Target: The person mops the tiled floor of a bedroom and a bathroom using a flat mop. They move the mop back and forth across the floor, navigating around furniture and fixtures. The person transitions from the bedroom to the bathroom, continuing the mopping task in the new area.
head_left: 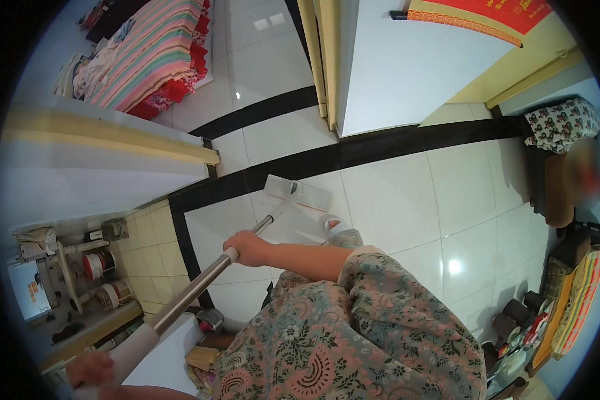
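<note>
A flat mop slants across the view, its silver pole (197, 287) running from lower left up to a pale rectangular head (299, 193). The mop head lies on the white tiled floor (393, 187), just short of a black border strip. My right hand (247, 248) is closed round the middle of the pole, by a white collar. At the lower left my left hand (90, 372), a little blurred, wraps the thick white upper grip. One of my feet, in a white slipper (335, 225), stands close beside the mop head.
A doorway ahead leads to a bed (157, 57) with a striped cover. White wall corners (387, 73) flank it. Another person (560, 187) is at the far right, near a bench with a striped cushion (580, 300) and several dark containers (513, 317). Shelves (97, 267) stand left.
</note>
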The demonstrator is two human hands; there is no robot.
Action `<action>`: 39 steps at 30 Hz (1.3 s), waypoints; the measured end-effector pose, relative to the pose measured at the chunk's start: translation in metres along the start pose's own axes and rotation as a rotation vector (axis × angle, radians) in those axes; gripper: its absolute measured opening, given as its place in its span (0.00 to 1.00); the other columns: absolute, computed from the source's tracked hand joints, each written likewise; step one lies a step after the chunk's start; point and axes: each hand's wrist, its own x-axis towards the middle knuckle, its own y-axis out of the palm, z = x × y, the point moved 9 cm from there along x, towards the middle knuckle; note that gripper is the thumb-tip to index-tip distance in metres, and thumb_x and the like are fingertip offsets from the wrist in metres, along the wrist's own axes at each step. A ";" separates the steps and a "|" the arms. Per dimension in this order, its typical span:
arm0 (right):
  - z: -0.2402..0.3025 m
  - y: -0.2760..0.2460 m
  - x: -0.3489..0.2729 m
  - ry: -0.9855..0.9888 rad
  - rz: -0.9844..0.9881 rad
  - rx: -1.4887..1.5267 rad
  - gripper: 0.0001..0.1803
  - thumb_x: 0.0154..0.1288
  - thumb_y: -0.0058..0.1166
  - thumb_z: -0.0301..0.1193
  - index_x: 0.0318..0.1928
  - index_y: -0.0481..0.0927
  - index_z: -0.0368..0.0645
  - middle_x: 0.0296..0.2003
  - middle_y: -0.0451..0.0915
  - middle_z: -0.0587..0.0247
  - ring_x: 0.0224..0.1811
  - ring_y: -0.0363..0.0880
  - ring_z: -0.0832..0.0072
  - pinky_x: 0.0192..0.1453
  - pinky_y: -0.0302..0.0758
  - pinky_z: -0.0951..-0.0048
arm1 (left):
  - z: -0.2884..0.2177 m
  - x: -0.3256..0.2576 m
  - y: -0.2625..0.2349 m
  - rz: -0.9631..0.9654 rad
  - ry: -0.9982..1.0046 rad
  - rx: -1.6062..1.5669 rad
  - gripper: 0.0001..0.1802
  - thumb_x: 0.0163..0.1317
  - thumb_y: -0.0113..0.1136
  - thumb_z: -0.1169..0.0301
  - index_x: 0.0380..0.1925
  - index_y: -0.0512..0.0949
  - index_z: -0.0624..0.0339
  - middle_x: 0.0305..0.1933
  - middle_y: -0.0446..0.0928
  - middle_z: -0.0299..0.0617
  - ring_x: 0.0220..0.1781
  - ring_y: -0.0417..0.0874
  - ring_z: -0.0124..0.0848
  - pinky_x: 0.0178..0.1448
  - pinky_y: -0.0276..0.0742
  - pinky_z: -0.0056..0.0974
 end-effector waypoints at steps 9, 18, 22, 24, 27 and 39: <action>-0.037 -0.105 -0.101 0.111 -0.252 -0.134 0.08 0.42 0.56 0.26 0.29 0.76 0.47 0.27 0.76 0.59 0.34 0.73 0.56 0.42 0.67 0.60 | 0.082 0.002 0.005 0.046 -0.128 -0.241 0.17 0.40 0.65 0.67 0.24 0.67 0.61 0.20 0.72 0.42 0.27 0.78 0.37 0.42 0.76 0.42; -0.153 -0.246 -0.245 0.349 -0.767 -0.478 0.07 0.42 0.56 0.22 0.25 0.76 0.47 0.26 0.75 0.59 0.35 0.71 0.57 0.41 0.67 0.64 | 0.119 0.002 0.240 0.638 -0.214 -0.454 0.11 0.45 0.59 0.80 0.31 0.72 0.65 0.39 0.77 0.49 0.49 0.77 0.41 0.53 0.72 0.41; -0.168 -0.224 -0.204 0.415 -0.485 -0.462 0.05 0.43 0.56 0.24 0.25 0.77 0.46 0.25 0.75 0.58 0.35 0.72 0.57 0.41 0.67 0.63 | 0.143 0.001 0.201 0.478 -0.306 -0.493 0.10 0.46 0.59 0.81 0.30 0.72 0.66 0.38 0.77 0.48 0.48 0.77 0.40 0.55 0.70 0.43; -0.141 -0.195 -0.162 0.347 -0.419 -0.435 0.05 0.42 0.56 0.25 0.25 0.77 0.47 0.25 0.76 0.58 0.34 0.73 0.57 0.41 0.66 0.63 | 0.141 0.011 0.160 0.405 -0.311 -0.466 0.10 0.45 0.58 0.80 0.30 0.72 0.67 0.36 0.76 0.48 0.45 0.78 0.39 0.56 0.69 0.46; -0.116 -0.140 -0.099 0.248 -0.353 -0.271 0.05 0.43 0.55 0.25 0.25 0.77 0.48 0.25 0.76 0.59 0.34 0.73 0.58 0.42 0.65 0.61 | 0.141 0.008 0.081 0.219 -0.421 -0.332 0.11 0.41 0.58 0.75 0.27 0.71 0.67 0.32 0.76 0.49 0.42 0.78 0.38 0.56 0.68 0.49; 0.016 0.141 0.063 -0.095 0.274 -0.046 0.08 0.47 0.54 0.32 0.32 0.77 0.54 0.30 0.76 0.65 0.40 0.72 0.61 0.49 0.61 0.55 | 0.049 -0.127 -0.137 -0.534 -0.355 0.329 0.18 0.36 0.62 0.62 0.21 0.66 0.60 0.21 0.68 0.43 0.28 0.72 0.34 0.40 0.70 0.38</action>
